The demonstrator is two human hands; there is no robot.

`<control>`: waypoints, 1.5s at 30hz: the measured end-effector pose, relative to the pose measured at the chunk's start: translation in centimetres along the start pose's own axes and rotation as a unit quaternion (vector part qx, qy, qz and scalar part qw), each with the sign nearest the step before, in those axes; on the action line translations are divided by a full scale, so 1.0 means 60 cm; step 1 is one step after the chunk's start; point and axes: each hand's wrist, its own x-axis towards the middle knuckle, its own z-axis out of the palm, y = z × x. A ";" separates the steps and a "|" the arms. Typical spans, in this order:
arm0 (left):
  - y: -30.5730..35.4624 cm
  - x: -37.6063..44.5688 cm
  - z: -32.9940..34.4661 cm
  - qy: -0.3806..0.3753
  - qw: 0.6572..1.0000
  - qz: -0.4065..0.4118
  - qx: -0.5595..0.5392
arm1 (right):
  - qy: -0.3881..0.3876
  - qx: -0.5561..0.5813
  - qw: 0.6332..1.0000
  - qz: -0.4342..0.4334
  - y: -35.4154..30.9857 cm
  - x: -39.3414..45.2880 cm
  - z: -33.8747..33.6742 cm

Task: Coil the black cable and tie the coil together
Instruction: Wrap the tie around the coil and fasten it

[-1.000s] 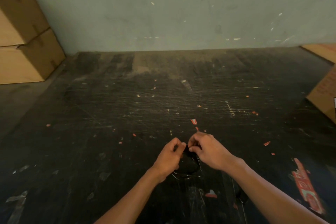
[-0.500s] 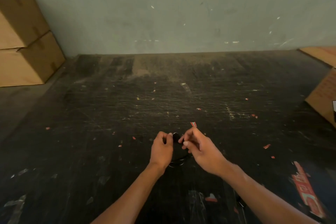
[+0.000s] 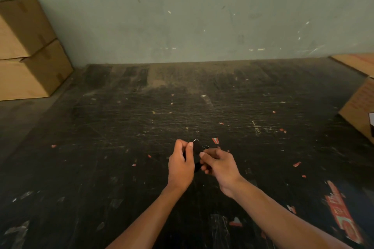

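Lifted slightly and drawn further from the body since a second ago, with the coil turned more edge-on between the two hands than before. Left hand (image 3: 180, 164) closed around the near side of the black cable coil (image 3: 198, 150), thumb pressed flat against it near the top. Right hand (image 3: 218, 162) pinching the coil from the other side, thumb and forefinger narrow, remaining fingers curled beneath. Held in mid-air, well above the dark scratched table (image 3: 121, 127), roughly centred in the view and partly hidden by both palms. A thin pale wire tie (image 3: 195, 140) poking out at the upper edge of the coil, just beside the left thumb tip; impossible to tell how many turns it already makes around the bundle.

Judging by the compact shape of the bundle, coiling looks finished and the tying step is in hand. Next move probably calls for keeping the left grip firm so the loops stay stacked, while the right fingers catch the free end of the tie and twist or wrap it snug around the bundle. Risk of loops springing apart if either pinch loosens. Cardboard boxes (image 3: 30, 50) stacked at the far left corner, well apart from the work.
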 end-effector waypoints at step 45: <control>-0.017 -0.021 0.008 -0.063 0.989 -0.128 0.024 | 0.032 0.033 0.997 0.056 0.015 0.003 -0.003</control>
